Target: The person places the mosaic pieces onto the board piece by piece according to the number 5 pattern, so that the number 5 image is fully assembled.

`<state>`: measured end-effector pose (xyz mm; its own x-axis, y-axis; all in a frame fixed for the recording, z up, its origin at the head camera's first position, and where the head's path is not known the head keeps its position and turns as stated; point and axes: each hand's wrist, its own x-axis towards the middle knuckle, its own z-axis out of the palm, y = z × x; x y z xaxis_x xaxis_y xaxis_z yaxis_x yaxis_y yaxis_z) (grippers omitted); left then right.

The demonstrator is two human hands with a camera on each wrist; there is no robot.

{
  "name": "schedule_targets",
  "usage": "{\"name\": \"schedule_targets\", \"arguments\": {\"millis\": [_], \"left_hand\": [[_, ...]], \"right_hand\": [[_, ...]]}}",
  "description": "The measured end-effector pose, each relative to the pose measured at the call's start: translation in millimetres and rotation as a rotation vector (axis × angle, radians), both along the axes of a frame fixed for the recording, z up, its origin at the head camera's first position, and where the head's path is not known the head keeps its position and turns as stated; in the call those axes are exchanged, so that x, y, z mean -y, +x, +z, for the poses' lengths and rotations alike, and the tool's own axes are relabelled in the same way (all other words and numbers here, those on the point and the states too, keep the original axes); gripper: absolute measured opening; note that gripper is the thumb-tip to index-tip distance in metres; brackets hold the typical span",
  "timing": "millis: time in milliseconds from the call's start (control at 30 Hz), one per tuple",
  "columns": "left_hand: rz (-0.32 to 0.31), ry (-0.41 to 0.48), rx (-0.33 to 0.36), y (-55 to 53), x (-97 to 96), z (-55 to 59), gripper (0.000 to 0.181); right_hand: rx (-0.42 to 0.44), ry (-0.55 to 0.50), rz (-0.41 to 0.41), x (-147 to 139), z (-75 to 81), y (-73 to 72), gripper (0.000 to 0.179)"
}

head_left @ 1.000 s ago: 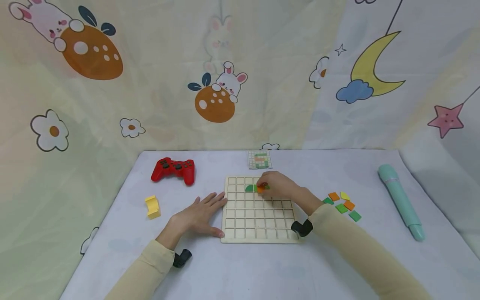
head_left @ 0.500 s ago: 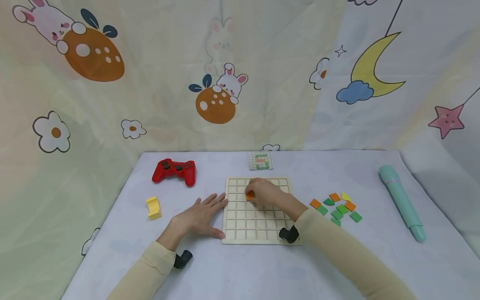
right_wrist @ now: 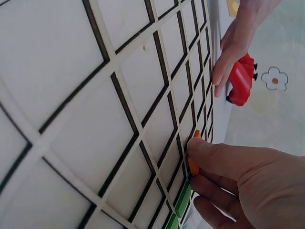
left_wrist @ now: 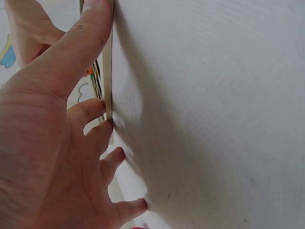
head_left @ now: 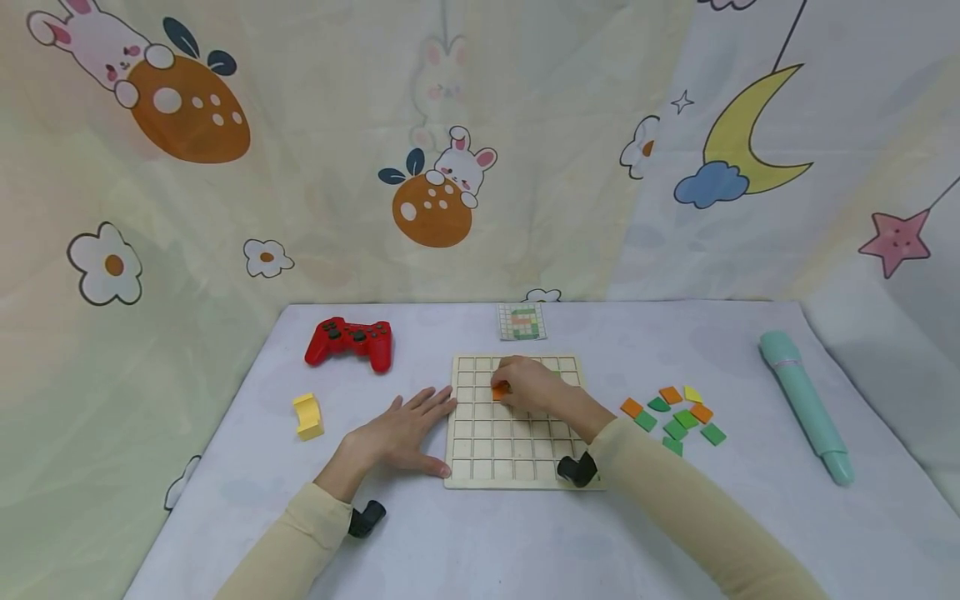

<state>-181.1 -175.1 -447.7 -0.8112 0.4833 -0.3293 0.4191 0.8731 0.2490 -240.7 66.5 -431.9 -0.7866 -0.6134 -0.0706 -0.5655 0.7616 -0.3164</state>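
The wooden grid board (head_left: 517, 471) lies in the middle of the table, its cells outlined by raised strips. My right hand (head_left: 534, 387) is over its upper left part and pinches an orange tile (right_wrist: 193, 164) between thumb and fingers. In the right wrist view the tile looks tilted at the board's surface; I cannot tell if it is seated in a cell. Green tiles (right_wrist: 182, 200) sit in cells beside it, mostly hidden by the hand in the head view. My left hand (head_left: 397, 433) rests spread at the board's left edge, fingertips and thumb touching it.
Several loose tiles (head_left: 682, 418), green, orange and yellow, lie right of the board. A small pattern card (head_left: 522, 322) lies behind it. At the left are a red game controller (head_left: 349, 342) and a yellow block (head_left: 307, 417); a mint-green tube (head_left: 807, 407) lies far right.
My right hand has moved left and slightly nearer across the board with the orange tile, uncovering more loose tiles on the right. In the last half second it barely moved. The left hand stays put.
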Motion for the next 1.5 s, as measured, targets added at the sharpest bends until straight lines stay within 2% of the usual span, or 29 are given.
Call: {"name": "schedule_targets", "arguments": {"millis": [433,767,933,1100,1267,1400,1500], "left_hand": [[0.001,0.003,0.001,0.0,-0.2,0.4,0.104],[0.011,0.004,0.004,-1.0,-0.4,-2.1,0.104],[0.008,0.003,0.007,-1.2,0.0,-2.2,0.104],[0.003,-0.013,0.007,-1.2,-0.1,0.5,0.104],[0.003,0.002,0.013,-0.7,-0.6,0.0,0.103],[0.003,0.015,0.011,0.4,-0.6,0.0,0.103],[0.003,0.016,0.011,1.4,-0.9,0.6,0.103]], "right_hand": [[-0.011,0.010,0.018,-2.3,-3.2,-4.1,0.025],[-0.012,-0.023,0.020,-18.7,7.3,-1.9,0.025],[-0.031,-0.042,0.014,-49.4,10.5,-4.8,0.026],[-0.017,-0.044,-0.071,-94.5,16.2,-2.5,0.028],[0.029,-0.012,-0.190,-136.3,20.6,7.5,0.031],[0.042,0.015,-0.228,-160.1,16.8,16.3,0.031],[0.042,0.011,-0.227,-171.6,11.9,23.1,0.031]]}}
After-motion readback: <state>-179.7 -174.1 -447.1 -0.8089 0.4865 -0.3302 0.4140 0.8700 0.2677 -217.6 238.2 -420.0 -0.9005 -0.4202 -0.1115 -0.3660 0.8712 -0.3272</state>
